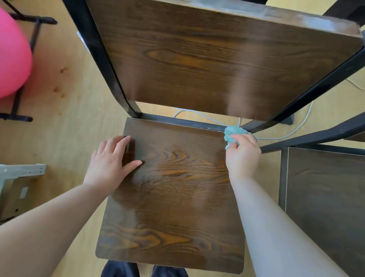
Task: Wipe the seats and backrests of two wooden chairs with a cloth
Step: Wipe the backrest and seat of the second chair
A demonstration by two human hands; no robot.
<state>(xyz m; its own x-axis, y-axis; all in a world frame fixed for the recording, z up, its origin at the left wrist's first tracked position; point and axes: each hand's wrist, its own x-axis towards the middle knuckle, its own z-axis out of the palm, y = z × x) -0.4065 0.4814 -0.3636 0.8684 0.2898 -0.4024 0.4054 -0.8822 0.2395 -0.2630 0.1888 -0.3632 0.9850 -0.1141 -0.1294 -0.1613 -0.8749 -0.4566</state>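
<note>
Could snag cloth [234, 132], bunched in right hand [244, 155], on frame [287, 105] at seat's [172, 213] 1 o'clock, or skip wood under flat left hand [108, 165] at 9 o'clock.

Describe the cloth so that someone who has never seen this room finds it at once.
Start at the dark wooden chair in the middle and find its seat. At the seat's far right corner, the right hand grips the cloth, a small crumpled wad. It is the only teal, soft thing among brown wood and black metal.
</note>
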